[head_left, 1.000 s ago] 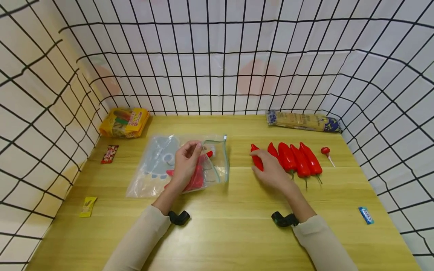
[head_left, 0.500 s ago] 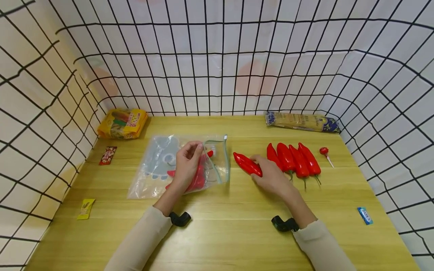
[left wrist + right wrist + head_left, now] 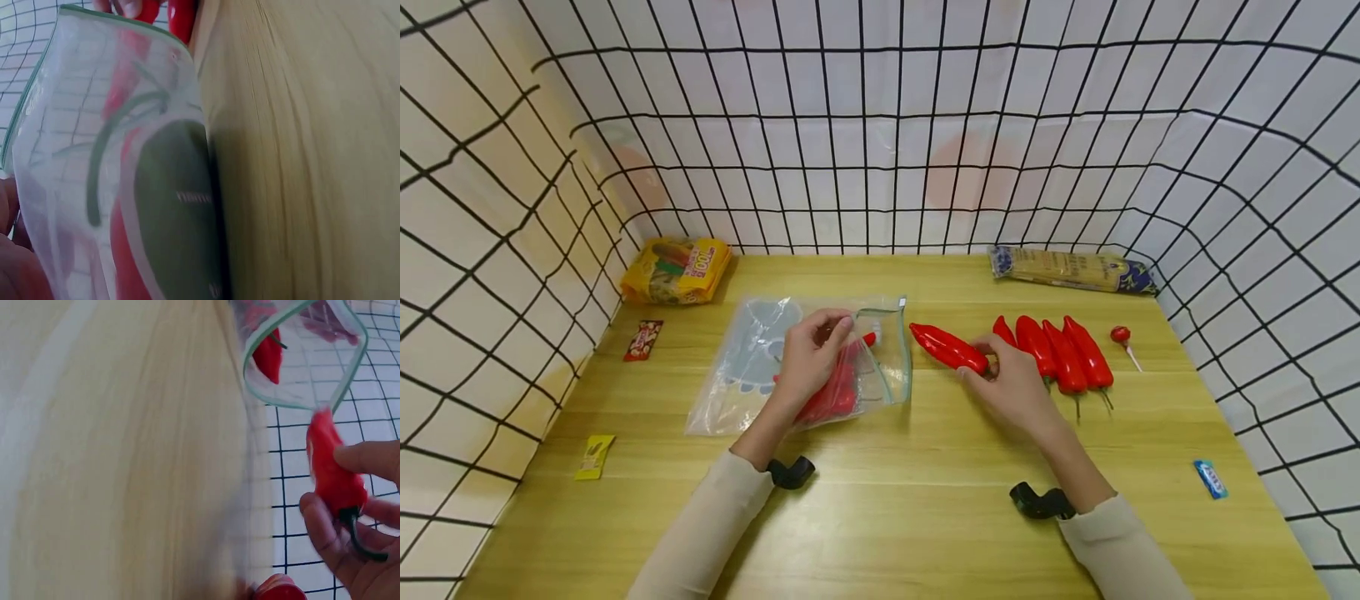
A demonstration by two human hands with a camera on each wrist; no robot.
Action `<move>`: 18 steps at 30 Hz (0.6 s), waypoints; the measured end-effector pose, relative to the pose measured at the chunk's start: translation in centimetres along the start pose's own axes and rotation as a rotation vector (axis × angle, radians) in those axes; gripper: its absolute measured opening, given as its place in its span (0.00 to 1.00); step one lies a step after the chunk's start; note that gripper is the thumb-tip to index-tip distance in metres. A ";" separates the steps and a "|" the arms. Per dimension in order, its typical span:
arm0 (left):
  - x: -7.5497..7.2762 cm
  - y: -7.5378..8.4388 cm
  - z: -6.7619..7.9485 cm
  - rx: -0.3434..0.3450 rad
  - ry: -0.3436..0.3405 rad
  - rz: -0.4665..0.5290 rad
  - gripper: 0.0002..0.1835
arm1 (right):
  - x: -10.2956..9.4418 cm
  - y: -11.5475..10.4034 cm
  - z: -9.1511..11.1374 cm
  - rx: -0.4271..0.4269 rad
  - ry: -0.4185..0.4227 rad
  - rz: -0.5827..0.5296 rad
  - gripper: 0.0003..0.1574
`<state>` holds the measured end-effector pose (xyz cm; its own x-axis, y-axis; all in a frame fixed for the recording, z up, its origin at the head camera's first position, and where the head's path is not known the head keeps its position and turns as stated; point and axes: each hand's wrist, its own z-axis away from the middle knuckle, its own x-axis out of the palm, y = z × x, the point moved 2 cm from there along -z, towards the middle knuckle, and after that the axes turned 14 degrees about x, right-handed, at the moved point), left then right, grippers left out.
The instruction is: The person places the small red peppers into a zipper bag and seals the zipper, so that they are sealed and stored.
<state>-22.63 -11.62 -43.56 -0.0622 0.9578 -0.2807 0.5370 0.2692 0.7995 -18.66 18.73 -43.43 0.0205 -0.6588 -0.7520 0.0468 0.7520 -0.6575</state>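
My left hand (image 3: 811, 358) pinches the upper side of a clear zip bag (image 3: 715, 408) near its mouth. The green-edged mouth gapes to the right. Several red chili peppers (image 3: 842, 392) lie inside, partly hidden by my wrist and the printed plastic. With thumb and fingers, my right hand (image 3: 1017, 387) holds another red chili pepper (image 3: 947, 346) near its stem end. Its tip points left, just short of the bag opening; the right wrist view shows its dark curved stem (image 3: 357, 539). Several more red chili peppers (image 3: 1078, 350) lie in a row right of my right hand.
A yellow food packet (image 3: 676, 271) stands at the back left, a long noodle-like package (image 3: 1073, 268) at the back right. A lollipop (image 3: 1121, 335) and small wrapped sweets (image 3: 643, 340) lie toward the sides. Black wire grid (image 3: 880, 125) encloses the table's back and sides.
My right hand has picked up the leftmost chili pepper from the row, turned its tip left and brought it toward the bag mouth. My left hand keeps its hold on the bag.
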 end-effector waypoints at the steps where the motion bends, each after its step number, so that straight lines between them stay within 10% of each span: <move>1: 0.0 0.3 0.0 -0.008 -0.005 -0.003 0.15 | -0.1 0.0 0.0 -0.014 0.004 -0.032 0.27; 9: 0.0 3.9 -0.1 -0.077 0.011 0.079 0.12 | 1.1 -1.4 -0.7 -0.037 -0.074 -0.169 0.25; 18: 0.3 2.8 0.1 -0.122 0.035 0.213 0.11 | 4.5 -3.8 -2.4 0.011 -0.120 -0.219 0.25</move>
<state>-21.05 -10.59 -41.43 0.0114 0.9965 -0.0824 0.4357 0.0692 0.8974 -21.12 13.00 -44.43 0.1274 -0.8046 -0.5800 0.0736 0.5909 -0.8034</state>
